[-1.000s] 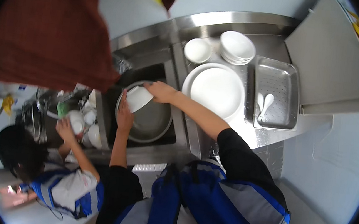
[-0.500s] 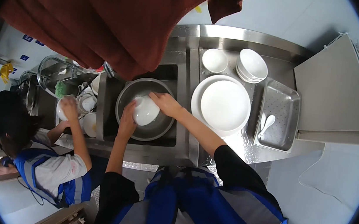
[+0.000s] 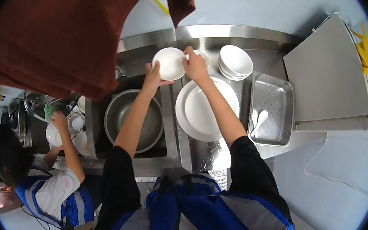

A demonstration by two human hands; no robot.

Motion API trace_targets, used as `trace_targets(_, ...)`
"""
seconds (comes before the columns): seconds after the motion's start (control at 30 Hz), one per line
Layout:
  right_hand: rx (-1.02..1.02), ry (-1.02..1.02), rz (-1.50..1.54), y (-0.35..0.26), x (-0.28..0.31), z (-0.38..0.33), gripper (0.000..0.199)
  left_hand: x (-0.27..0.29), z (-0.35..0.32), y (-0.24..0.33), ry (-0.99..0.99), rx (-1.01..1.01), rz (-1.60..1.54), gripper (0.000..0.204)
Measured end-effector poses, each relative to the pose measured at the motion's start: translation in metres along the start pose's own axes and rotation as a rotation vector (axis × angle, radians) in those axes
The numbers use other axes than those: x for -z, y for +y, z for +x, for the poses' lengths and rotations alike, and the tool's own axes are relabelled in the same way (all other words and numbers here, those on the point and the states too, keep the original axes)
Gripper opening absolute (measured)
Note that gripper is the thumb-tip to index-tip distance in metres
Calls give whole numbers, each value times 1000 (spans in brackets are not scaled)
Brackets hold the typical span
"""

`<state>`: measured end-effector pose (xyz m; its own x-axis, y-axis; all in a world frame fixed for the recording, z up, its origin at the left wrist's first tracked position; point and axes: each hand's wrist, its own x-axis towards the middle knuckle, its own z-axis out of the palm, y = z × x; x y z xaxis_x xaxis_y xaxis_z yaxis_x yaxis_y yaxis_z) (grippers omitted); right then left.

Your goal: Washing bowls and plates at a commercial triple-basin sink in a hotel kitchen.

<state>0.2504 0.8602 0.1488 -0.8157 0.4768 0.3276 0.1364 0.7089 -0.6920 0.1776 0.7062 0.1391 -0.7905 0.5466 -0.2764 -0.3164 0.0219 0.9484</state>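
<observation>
A white bowl is held up near the back of the steel counter, its hollow turned toward me. My left hand grips it from below left, the thumb along its rim. At its right edge, my right hand has its fingers closed on the rim. Behind that hand, a small white bowl on the counter is partly hidden. Stacked white bowls stand to the right. Nearer me lie two white plates, the smaller on the larger, partly covered by my right forearm.
A round metal basin sits in the sink, left of the counter. Two white spoons lie in a perforated steel tray. A brown cloth hangs at upper left. On the left, a co-worker handles a white bowl beside piled dishes.
Both my hands have lifted the bowl out from over the basin, moving it away from me and rightward, and turned its hollow toward me. The view has shifted right.
</observation>
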Motion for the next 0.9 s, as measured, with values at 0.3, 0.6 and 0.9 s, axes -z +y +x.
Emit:
trace_targets(0.3,-262,-76,-354,72,3,0,40,-64,91,-41,45,-18,905,37)
trace_targets(0.6,-279,-162,-372,64,18,-3,46,-59,92,-61,169,-96,1078,45)
trace_targets(0.9,-228,115,-23,80,101,-180,39,-41,-94,-127,65,-279,659,58)
